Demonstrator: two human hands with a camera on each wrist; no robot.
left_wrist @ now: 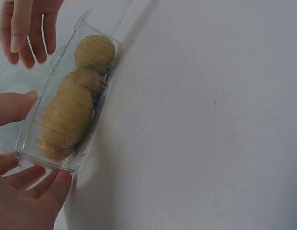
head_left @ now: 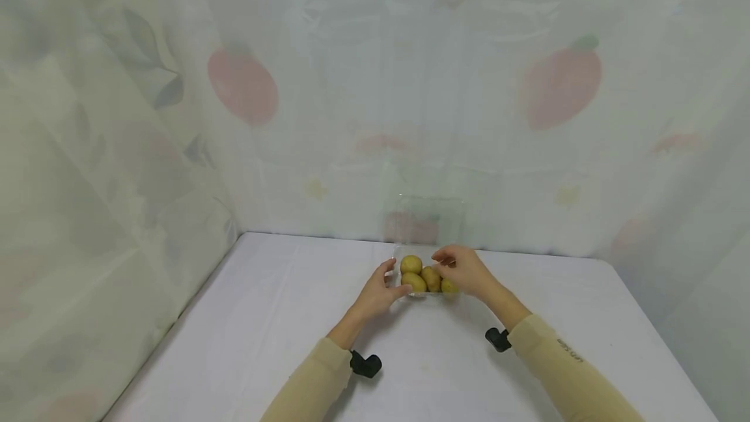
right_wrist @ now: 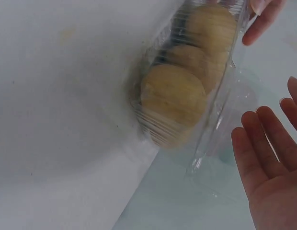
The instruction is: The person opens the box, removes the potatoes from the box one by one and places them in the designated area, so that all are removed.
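Observation:
A clear plastic clamshell box [head_left: 430,294] stands near the far edge of the table, holding several yellow-brown potatoes [head_left: 414,282]. Its see-through lid [head_left: 432,213] is raised at the back. My left hand [head_left: 375,293] grips the box's left end; in the left wrist view the thumb lies on the near rim and the fingers sit against the end wall. Over the box's right side hovers my right hand [head_left: 465,271]. In the right wrist view its fingers [right_wrist: 263,148] are extended, apart from the box, with nothing held. The ribbed wall partly blurs the potatoes there.
A white-covered table [head_left: 281,318] spreads around the box. Behind it hangs a pale curtain [head_left: 351,83] with strawberry prints, close to the raised lid. Another curtain [head_left: 117,181] runs along the left side. Small black devices [head_left: 366,365] sit at both wrists.

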